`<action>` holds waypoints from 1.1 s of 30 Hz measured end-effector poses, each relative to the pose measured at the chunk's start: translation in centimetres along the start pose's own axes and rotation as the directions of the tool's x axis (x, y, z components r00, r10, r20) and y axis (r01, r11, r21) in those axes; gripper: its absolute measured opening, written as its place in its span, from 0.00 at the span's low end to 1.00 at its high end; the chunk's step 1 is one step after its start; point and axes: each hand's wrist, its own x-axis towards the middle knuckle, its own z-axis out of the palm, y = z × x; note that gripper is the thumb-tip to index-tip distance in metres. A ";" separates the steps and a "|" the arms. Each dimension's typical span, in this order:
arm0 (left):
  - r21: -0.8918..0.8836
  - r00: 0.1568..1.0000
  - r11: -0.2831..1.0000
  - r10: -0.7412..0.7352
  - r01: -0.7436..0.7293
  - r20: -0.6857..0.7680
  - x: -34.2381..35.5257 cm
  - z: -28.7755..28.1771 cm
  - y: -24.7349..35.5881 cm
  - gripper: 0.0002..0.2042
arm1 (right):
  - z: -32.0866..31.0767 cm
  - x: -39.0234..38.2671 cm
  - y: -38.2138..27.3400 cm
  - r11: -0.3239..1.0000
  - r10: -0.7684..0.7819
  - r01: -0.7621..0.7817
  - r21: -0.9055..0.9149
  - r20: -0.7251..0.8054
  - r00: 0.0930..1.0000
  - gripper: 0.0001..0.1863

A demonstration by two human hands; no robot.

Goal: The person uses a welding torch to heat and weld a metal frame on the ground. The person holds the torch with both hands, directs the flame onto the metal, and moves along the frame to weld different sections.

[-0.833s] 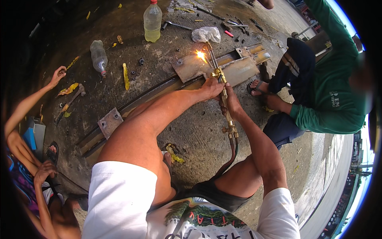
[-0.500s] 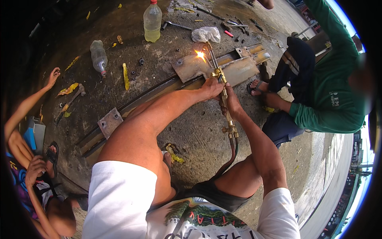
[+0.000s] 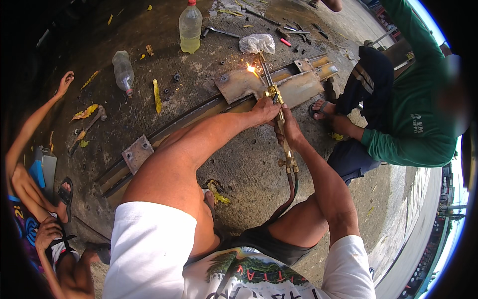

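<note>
Both my hands grip a brass cutting torch (image 3: 282, 122). My left hand (image 3: 264, 110) is closed round its front part, just below the valve fittings. Behind it, my right hand (image 3: 290, 130) wraps the handle, with two hoses (image 3: 293, 187) running from the rear end back between my legs. At the torch tip a bright flame (image 3: 251, 68) throws sparks on the far edge of a rusty steel plate (image 3: 240, 84). That plate lies on long steel channel bars (image 3: 199, 117) on the concrete. A smaller plate with bolt holes (image 3: 138, 153) sits at the bars' near left end.
A person in green (image 3: 408, 119) crouches at the right, close to the bars; another person (image 3: 45, 219) sits at the left. Beyond the plate are an upright bottle of yellowish liquid (image 3: 190, 30), a plastic bag (image 3: 257, 43) and scattered tools. A hammer (image 3: 88, 127) and a lying bottle (image 3: 123, 72) are left.
The flame's glow has shrunk slightly and more sparks fly up and left of it. My hands and the torch have barely moved. The person at the left has shifted a little.
</note>
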 end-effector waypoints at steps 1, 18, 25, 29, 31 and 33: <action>-0.001 1.000 1.000 0.007 -0.007 -0.002 0.2 0.0 -0.2 0.23 | 0.1 0.0 0.0 1.000 -0.006 0.006 -0.002 -0.001 1.000 0.35; 0.100 0.999 0.994 0.046 -0.044 -0.019 0.7 0.5 -0.6 0.23 | -0.5 0.6 0.7 0.999 -0.034 0.034 -0.010 0.013 0.999 0.37; 0.082 0.997 0.994 0.073 -0.072 -0.015 1.1 0.3 -1.2 0.22 | -0.2 0.7 0.4 1.000 -0.016 0.016 0.006 0.023 1.000 0.35; -0.043 0.999 0.998 0.044 -0.044 -0.005 -0.6 0.3 0.4 0.21 | -0.5 0.2 0.4 1.000 -0.006 0.006 0.016 0.003 1.000 0.34; -0.098 0.999 0.994 0.036 -0.037 -0.009 -0.9 0.1 0.6 0.21 | -0.4 0.2 0.3 1.000 -0.006 0.006 0.022 0.006 1.000 0.34; -0.126 0.999 0.991 0.037 -0.039 -0.012 -0.9 0.1 0.5 0.21 | -0.3 0.3 0.3 1.000 -0.001 0.001 0.024 0.012 1.000 0.34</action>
